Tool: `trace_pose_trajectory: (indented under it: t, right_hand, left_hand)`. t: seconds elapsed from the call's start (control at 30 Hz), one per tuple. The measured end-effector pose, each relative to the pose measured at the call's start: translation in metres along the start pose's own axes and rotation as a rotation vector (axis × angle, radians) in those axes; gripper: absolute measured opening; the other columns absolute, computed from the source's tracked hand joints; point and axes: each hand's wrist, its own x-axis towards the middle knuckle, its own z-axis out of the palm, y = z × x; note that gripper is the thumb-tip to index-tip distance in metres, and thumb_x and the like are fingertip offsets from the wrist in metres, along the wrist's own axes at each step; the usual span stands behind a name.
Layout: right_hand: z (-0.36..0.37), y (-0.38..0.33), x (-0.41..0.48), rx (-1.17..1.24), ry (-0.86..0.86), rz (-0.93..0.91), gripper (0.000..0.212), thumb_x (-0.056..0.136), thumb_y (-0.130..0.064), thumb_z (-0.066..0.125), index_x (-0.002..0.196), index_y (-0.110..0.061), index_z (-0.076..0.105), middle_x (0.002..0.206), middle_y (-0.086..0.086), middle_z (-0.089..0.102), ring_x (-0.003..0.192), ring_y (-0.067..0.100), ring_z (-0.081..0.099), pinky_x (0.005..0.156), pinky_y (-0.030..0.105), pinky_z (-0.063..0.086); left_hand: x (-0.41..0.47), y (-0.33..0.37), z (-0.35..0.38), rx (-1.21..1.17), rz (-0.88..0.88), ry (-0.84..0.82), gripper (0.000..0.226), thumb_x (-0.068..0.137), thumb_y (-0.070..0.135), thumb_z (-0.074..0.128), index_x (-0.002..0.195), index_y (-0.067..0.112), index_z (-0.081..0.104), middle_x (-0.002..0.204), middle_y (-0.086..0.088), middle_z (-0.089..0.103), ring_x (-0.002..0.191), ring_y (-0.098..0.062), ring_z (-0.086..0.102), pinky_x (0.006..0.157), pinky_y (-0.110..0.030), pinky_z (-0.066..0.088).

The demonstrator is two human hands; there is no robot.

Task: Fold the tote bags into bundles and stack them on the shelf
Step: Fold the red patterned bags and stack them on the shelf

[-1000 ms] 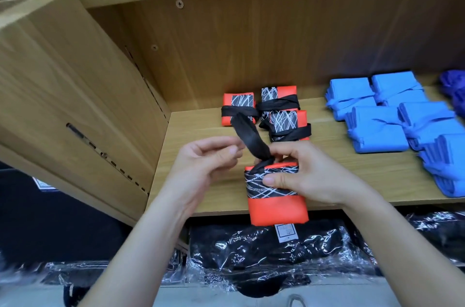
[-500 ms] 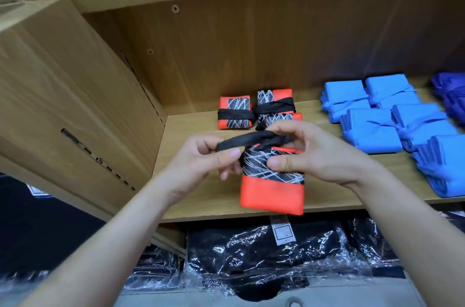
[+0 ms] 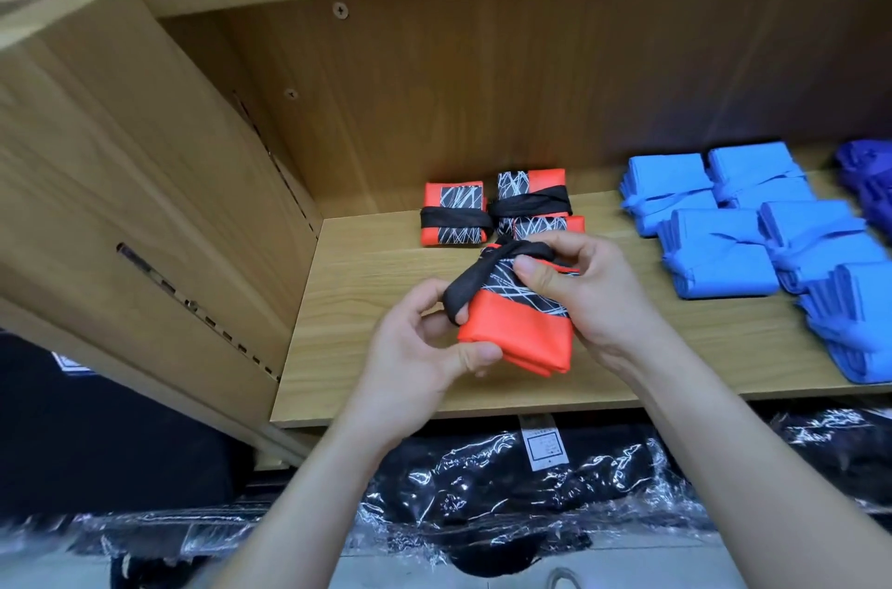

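**Tying off an orange bundle (image 3: 521, 332).** The folded tote is over the front part of the wooden shelf (image 3: 367, 347); whether it rests on the board cannot be told. The left hand (image 3: 415, 347) pinches its near-left corner under the thumb, with the black strap (image 3: 466, 287) looped over the curled fingers. The right hand (image 3: 593, 294) clamps the strap's crossing onto the patterned band, thumb on top and fingers curled over the far edge — both hands are grasping.

Likely faults:
- Slack in the loop would let the smooth fabric spring open.
- A lifted thumb would free the crossing, and the folds would slide.
- A loosened bundle could drop past the shelf lip.

Nearer than the bundle, below the shelf, lie black packs in clear film (image 3: 507, 492). Just beyond it sit three finished orange bundles (image 3: 451, 214). To its right, well apart, are blue bundles (image 3: 719, 255), with a purple one (image 3: 869, 183) farther right. Behind all of these stands the wood-grain back panel (image 3: 482, 81), dotted with screw heads.
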Motion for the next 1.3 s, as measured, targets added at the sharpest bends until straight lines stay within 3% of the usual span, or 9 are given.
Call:
trace_pose_trajectory:
  t: [0.13, 0.27, 0.53, 0.7, 0.83, 0.93, 1.1, 1.17, 1.3]
  right_hand:
    - [0.005, 0.005, -0.004, -0.006, 0.027, 0.040, 0.025, 0.073, -0.026, 0.071, 0.096, -0.020, 0.067, 0.092, -0.004, 0.068, 0.088, 0.012, 0.060, 0.084, 0.032, 0.048]
    - [-0.011, -0.003, -0.015, 0.069, -0.300, 0.260, 0.047, 0.068, -0.010, 0.082, 0.105, -0.031, 0.061, 0.096, -0.009, 0.069, 0.088, 0.010, 0.064, 0.073, 0.034, 0.054]
    - [0.005, 0.019, -0.009, -0.031, 0.146, 0.006, 0.059, 0.059, -0.014, 0.081, 0.114, -0.025, 0.062, 0.114, 0.009, 0.066, 0.104, 0.024, 0.063, 0.096, 0.045, 0.051]
    - [0.015, 0.024, -0.009, 0.006, 0.287, -0.044, 0.051, 0.065, -0.001, 0.080, 0.106, -0.027, 0.063, 0.102, 0.001, 0.068, 0.087, 0.007, 0.066, 0.082, 0.028, 0.052]
    - [0.025, 0.019, -0.009, 0.061, 0.384, -0.073, 0.047, 0.073, 0.012, 0.074, 0.113, -0.012, 0.063, 0.106, 0.008, 0.067, 0.089, 0.010, 0.065, 0.083, 0.027, 0.052]
    - [0.033, 0.015, -0.002, 0.041, 0.449, -0.102, 0.047, 0.069, 0.001, 0.076, 0.111, -0.017, 0.064, 0.111, 0.010, 0.067, 0.102, 0.023, 0.064, 0.095, 0.038, 0.051]
    - [0.030, 0.016, 0.000, -0.089, 0.510, -0.144, 0.044, 0.073, -0.001, 0.073, 0.100, -0.033, 0.062, 0.107, -0.002, 0.068, 0.106, 0.020, 0.063, 0.100, 0.046, 0.047]
    - [0.031, 0.021, -0.002, -0.116, 0.503, -0.148, 0.043, 0.073, -0.005, 0.074, 0.105, -0.030, 0.062, 0.109, -0.004, 0.068, 0.108, 0.017, 0.062, 0.100, 0.045, 0.047]
    - [0.029, 0.025, -0.003, -0.097, 0.499, -0.140, 0.044, 0.072, -0.009, 0.080, 0.103, -0.033, 0.061, 0.106, -0.007, 0.067, 0.099, 0.013, 0.064, 0.092, 0.046, 0.052]
  left_hand:
    - [0.004, -0.002, 0.001, 0.018, -0.005, 0.038, 0.033, 0.064, -0.004, 0.076, 0.081, 0.010, 0.052, 0.069, 0.019, 0.058, 0.070, -0.008, 0.064, 0.050, -0.022, 0.052]
    - [0.003, -0.003, -0.003, 0.026, -0.041, 0.035, 0.034, 0.072, -0.018, 0.070, 0.081, 0.010, 0.053, 0.067, 0.017, 0.062, 0.067, -0.010, 0.066, 0.049, -0.019, 0.051]
    - [0.014, -0.010, 0.011, -0.042, 0.024, 0.308, 0.033, 0.071, -0.019, 0.070, 0.080, 0.012, 0.061, 0.070, 0.009, 0.072, 0.069, -0.006, 0.068, 0.070, -0.017, 0.051]
    - [0.021, -0.024, 0.015, 0.030, 0.078, 0.478, 0.037, 0.071, -0.009, 0.076, 0.078, 0.026, 0.068, 0.096, -0.022, 0.068, 0.075, -0.015, 0.067, 0.069, -0.019, 0.051]
    - [0.022, -0.033, 0.018, 0.117, 0.103, 0.515, 0.042, 0.078, -0.010, 0.071, 0.077, 0.030, 0.063, 0.072, -0.006, 0.054, 0.061, -0.008, 0.055, 0.062, -0.014, 0.048]
    - [0.017, -0.035, 0.028, 0.129, 0.072, 0.482, 0.037, 0.076, -0.004, 0.071, 0.071, 0.032, 0.065, 0.063, 0.008, 0.052, 0.057, -0.003, 0.047, 0.059, -0.013, 0.043]
    - [0.011, -0.028, 0.026, 0.071, 0.099, 0.293, 0.015, 0.073, 0.009, 0.074, 0.085, 0.014, 0.067, 0.097, -0.008, 0.061, 0.085, 0.000, 0.058, 0.074, -0.012, 0.047]
    - [0.010, -0.029, 0.024, 0.043, 0.048, 0.314, 0.016, 0.076, 0.001, 0.077, 0.083, 0.012, 0.068, 0.094, -0.012, 0.064, 0.080, -0.003, 0.060, 0.074, -0.013, 0.047]
    - [0.009, -0.024, 0.024, 0.161, 0.000, 0.445, 0.032, 0.071, 0.001, 0.082, 0.069, 0.030, 0.069, 0.071, 0.008, 0.070, 0.062, 0.000, 0.062, 0.065, -0.014, 0.049]
